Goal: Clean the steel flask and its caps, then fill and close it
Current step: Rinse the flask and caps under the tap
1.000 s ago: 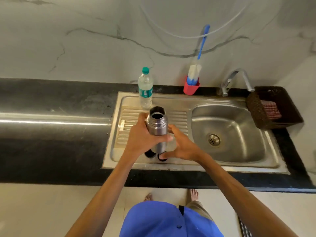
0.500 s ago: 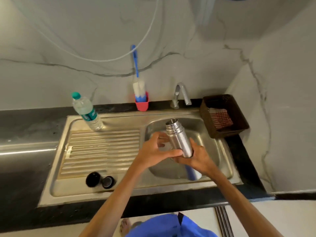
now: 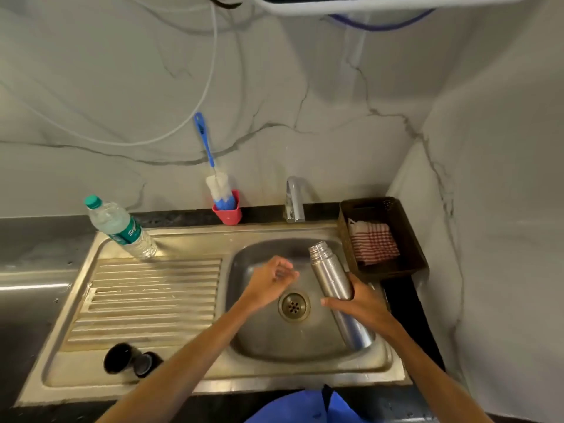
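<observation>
Caps [image 3: 131, 360]: front left of the draining board. Your left hand [image 3: 268, 282]: empty, fingers loosely curled, over the sink [image 3: 385, 360]. Flask [image 3: 337, 293]: gripped mid-body by your right hand [image 3: 361, 303], mouth tilted toward the tap [image 3: 294, 199].

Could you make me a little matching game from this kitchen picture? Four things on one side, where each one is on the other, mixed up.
Things:
1. steel flask
2. two black caps
3. bottle brush
4. striped cloth

Places:
A. in the red holder by the wall
B. in the brown basket
C. held in the right hand over the sink basin
D. on the draining board's near corner

Pairs: 1-C, 2-D, 3-A, 4-B
</observation>
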Available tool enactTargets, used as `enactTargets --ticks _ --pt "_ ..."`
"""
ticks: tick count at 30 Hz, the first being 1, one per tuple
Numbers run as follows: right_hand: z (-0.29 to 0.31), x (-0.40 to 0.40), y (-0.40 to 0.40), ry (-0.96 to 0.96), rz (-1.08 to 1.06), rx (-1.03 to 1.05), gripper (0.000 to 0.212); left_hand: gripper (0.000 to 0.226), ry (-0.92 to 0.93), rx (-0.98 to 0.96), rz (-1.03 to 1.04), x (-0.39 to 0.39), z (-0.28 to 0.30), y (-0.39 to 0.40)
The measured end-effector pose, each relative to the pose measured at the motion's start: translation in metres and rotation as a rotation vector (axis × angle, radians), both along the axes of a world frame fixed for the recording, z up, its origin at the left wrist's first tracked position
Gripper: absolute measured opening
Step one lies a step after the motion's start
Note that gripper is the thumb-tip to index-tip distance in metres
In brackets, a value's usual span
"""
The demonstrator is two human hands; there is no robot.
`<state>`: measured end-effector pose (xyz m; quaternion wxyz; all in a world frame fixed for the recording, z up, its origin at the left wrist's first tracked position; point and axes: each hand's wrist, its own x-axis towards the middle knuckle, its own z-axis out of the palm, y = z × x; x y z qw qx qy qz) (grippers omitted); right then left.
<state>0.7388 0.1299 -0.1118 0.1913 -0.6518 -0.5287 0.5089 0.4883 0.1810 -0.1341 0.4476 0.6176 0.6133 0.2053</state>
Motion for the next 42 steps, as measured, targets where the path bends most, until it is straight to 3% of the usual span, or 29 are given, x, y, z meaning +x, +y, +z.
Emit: enactTargets --ticks 2,6,9,11,14,16,19,21,25,28,31,34,37,42 --pt "-0.004 -0.003 0.008 0.067 -0.016 -0.039 0.073 0.036 0.17 0.11 -0.096 -0.001 -0.003 0.034" --pt "-0.01 -0.006 0.023 0.101 -0.036 -0.096 0.08 0.075 0.828 0.495 -0.501 0.006 -0.017 0.116" --pt "-0.009 -0.006 0.031 0.131 -0.038 -0.118 0.079 0.076 1.257 0.564 -0.747 0.019 -0.024 0.166" --pt "-0.008 -0.006 0.035 0.145 -0.035 -0.13 0.078 0.073 1.457 0.478 -0.857 0.027 -0.023 0.185" --pt "-0.008 -0.005 0.037 0.155 -0.035 -0.146 0.077 0.068 1.538 0.335 -0.927 0.032 -0.029 0.192" --pt "-0.005 -0.001 0.037 0.144 -0.035 -0.139 0.077 0.075 1.652 0.242 -0.811 0.024 -0.03 0.187" --pt "0.006 0.009 0.038 0.079 -0.011 -0.12 0.075 0.078 1.584 0.465 -0.827 0.017 -0.041 0.188" --pt "0.018 0.019 0.04 -0.066 0.052 -0.033 0.078 0.071 1.493 0.489 -0.802 0.012 -0.048 0.18" --pt "0.046 0.033 0.047 -0.721 0.307 0.338 0.087 0.074 1.434 0.368 -0.742 -0.003 -0.05 0.173" --pt "0.058 0.034 0.06 -1.041 0.458 0.577 0.081 0.086 1.31 0.322 -0.688 -0.017 -0.043 0.18" --pt "0.069 0.021 0.074 -1.345 0.592 0.709 0.066 0.083 1.169 0.265 -0.608 -0.039 -0.03 0.179" --pt "0.089 0.0 0.081 -1.666 0.742 0.709 0.058 0.08 1.006 0.268 -0.427 -0.061 -0.027 0.158" --pt "0.104 -0.015 0.083 -1.79 0.876 0.728 0.054 0.074 0.933 0.323 -0.323 -0.072 -0.032 0.134" --pt "0.112 -0.029 0.095 -1.905 0.977 0.718 0.054 0.08 0.781 0.247 -0.226 -0.081 -0.034 0.091"
